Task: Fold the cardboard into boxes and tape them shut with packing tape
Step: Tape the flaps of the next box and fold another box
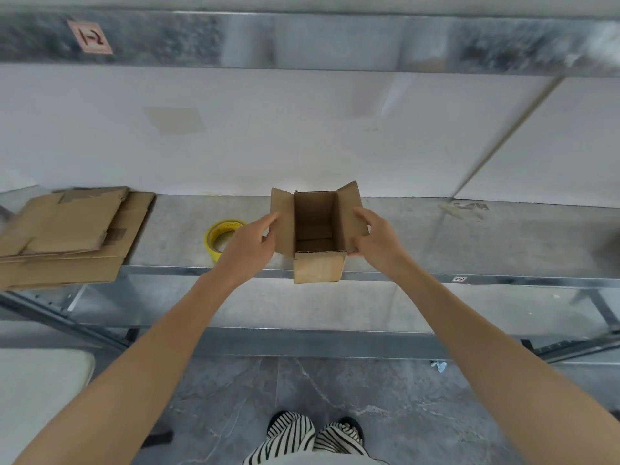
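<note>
My brown cardboard box (pixel 318 268) stands open at the front edge of the gray metal shelf (pixel 469 236), and I can see its bare bottom. My left hand (pixel 250 243) touches the left flap with straight fingers. My right hand (pixel 375 239) curls round the right flap. A round yellow tape roll (pixel 218 234) lies just left.

1. An open-topped cardboard box (pixel 318 267) stands at the front edge of a metal shelf (pixel 469 243), its side flaps spread left and right.
2. The left hand (pixel 250 243) lays straight fingers against the left flap. The right hand (pixel 377 239) curls over the right flap, thumb at the near corner.
3. A yellow tape roll (pixel 217 234) lies just left of the box, partly behind the left hand.
4. Flattened cardboard (pixel 67 236) is stacked at the far left.
</note>
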Available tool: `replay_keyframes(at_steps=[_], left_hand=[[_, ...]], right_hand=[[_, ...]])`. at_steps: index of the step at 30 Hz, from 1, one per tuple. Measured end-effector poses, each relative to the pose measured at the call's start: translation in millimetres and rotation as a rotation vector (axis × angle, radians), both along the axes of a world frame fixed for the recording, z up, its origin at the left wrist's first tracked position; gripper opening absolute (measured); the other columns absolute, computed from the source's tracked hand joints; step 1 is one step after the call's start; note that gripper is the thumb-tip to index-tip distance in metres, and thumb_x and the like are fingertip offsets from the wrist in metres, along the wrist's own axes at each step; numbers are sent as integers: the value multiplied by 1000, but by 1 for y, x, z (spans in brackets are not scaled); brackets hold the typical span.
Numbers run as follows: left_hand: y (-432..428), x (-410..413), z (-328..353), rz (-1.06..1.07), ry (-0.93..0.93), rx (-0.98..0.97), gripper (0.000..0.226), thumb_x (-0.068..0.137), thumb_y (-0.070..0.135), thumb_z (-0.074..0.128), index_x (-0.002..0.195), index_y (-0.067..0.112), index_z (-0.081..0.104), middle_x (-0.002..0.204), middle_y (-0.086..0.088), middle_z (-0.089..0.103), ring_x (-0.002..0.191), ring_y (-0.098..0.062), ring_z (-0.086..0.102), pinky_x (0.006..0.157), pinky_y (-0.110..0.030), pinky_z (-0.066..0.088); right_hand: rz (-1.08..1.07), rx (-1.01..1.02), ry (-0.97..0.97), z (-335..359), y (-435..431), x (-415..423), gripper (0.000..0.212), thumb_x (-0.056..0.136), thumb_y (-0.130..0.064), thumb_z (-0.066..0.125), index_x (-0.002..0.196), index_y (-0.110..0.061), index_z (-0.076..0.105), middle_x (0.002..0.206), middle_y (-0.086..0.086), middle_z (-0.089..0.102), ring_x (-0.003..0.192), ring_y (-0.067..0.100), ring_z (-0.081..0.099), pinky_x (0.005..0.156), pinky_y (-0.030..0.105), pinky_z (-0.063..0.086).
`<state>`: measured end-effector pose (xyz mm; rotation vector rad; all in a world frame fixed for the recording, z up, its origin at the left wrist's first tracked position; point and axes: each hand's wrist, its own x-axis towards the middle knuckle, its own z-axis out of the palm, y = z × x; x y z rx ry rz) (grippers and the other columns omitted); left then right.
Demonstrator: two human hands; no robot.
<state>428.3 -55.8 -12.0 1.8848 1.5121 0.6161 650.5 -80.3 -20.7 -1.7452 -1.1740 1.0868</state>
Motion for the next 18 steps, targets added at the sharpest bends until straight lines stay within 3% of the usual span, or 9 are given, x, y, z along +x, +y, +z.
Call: replay_keyframes(at_steps=[1,3,6,9,13,18], left_hand=[[0,-2,-1,-10,5,5,43,100,17,40,142,20,43,115,-23,63,62,-10,55,54,-17,36],[2,-3,-2,-34,20,36,42,101,25,39,143,21,41,128,-13,59,98,-21,61,70,-20,39],[11,-2,3,-71,44,78,44,102,33,36,144,22,38,139,-4,51,126,-18,48,92,-25,37],[23,0,11,-137,97,131,46,102,36,33,146,22,34,147,-2,43,135,-20,39,108,-34,33],[36,12,20,-237,214,243,45,102,31,34,145,16,36,148,-5,41,136,-22,37,109,-35,31],[47,43,21,-395,303,365,42,102,26,37,141,10,41,147,-8,42,136,-25,37,111,-39,28]], right_hand=[[-5,0,9,0,0,0,66,83,17,44,141,-14,40,120,5,49,104,32,58,77,46,58],[-25,1,44,1,-1,-1,65,85,18,43,142,-13,39,120,4,47,104,31,58,77,44,58],[-65,24,77,8,-1,0,64,86,18,43,142,-12,38,120,3,45,101,28,57,72,36,58],[-124,38,58,18,0,6,65,86,17,44,142,-16,39,121,2,45,102,32,58,72,37,59],[-211,100,-28,28,-2,19,67,82,18,43,140,-15,41,123,7,49,108,36,57,80,49,57],[-338,117,32,44,-25,42,67,83,21,38,141,-13,40,120,5,44,107,34,54,75,41,57]])
